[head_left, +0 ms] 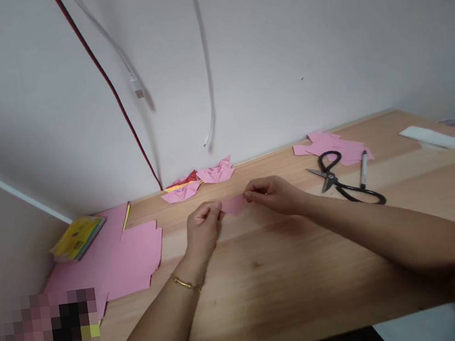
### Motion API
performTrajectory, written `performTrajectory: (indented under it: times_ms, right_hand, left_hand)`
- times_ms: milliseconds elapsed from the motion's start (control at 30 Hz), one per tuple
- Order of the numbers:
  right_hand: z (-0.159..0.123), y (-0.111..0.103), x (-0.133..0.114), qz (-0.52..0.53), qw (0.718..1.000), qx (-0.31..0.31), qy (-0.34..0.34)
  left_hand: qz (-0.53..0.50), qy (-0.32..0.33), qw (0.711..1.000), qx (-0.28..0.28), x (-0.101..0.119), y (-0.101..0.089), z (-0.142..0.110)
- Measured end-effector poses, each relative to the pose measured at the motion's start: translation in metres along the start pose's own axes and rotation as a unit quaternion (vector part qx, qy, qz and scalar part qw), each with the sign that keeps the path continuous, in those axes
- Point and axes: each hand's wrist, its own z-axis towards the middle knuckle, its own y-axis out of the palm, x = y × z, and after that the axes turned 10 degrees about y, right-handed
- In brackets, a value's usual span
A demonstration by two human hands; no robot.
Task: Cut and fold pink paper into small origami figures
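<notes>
A small piece of pink paper (pixel 234 205) is stretched between my two hands above the wooden table. My left hand (pixel 204 224) pinches its left end between thumb and fingers; a gold bracelet (pixel 185 282) circles that wrist. At the paper's right end, my right hand (pixel 274 193) grips it with closed fingertips. Just beyond the hands, folded pink paper shapes (pixel 215 173) rest by the wall, one with a red and yellow strip (pixel 181 183) on it. Fingers partly cover both ends of the held paper.
Open scissors (pixel 331 177) with black handles and a marker (pixel 363 169) lie right, by pink paper pieces (pixel 343 145). Large pink sheets (pixel 138 253) and a yellow packet (pixel 77 238) are left. A white strip (pixel 433 136) lies far right. Cables (pixel 111 85) hang along the wall.
</notes>
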Motion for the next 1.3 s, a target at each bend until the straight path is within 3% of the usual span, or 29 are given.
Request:
performTrajectory:
  times_ms: [133, 233, 300, 333, 467, 600, 733, 933, 1300]
  right_hand:
    - [0.001, 0.000, 0.003, 0.007, 1.000, -0.006, 0.004]
    - [0.003, 0.000, 0.008, 0.005, 1.000, -0.003, 0.013]
    - [0.004, 0.001, 0.009, -0.006, 1.000, 0.009, 0.006]
    - [0.003, 0.002, 0.009, -0.017, 1.000, 0.020, -0.007]
    - [-0.002, 0.010, 0.006, -0.128, 0.981, 0.068, -0.128]
    - [-0.007, 0.016, 0.005, -0.226, 0.940, 0.091, -0.239]
    - [-0.008, 0.019, 0.007, -0.245, 0.925, 0.116, -0.265]
    - [-0.008, 0.020, 0.006, -0.240, 0.929, 0.101, -0.263]
    - [-0.002, 0.001, 0.007, -0.187, 0.958, 0.124, -0.179]
  left_hand:
    - [-0.021, -0.010, 1.000, 0.012, -0.003, 0.001, 0.001]
    - [-0.028, -0.014, 0.996, 0.084, 0.001, 0.000, 0.002]
    - [0.022, 0.019, 0.992, 0.120, 0.007, -0.001, 0.000]
    - [0.056, 0.051, 0.991, 0.113, 0.010, -0.001, -0.001]
    - [0.138, 0.146, 0.979, -0.026, 0.018, 0.007, -0.010]
    - [0.205, 0.231, 0.950, -0.052, 0.016, 0.013, -0.011]
    - [0.227, 0.301, 0.924, -0.065, 0.017, 0.013, -0.008]
    - [0.249, 0.298, 0.920, -0.052, 0.015, 0.013, -0.007]
    - [0.304, 0.190, 0.933, -0.042, 0.003, -0.014, 0.007]
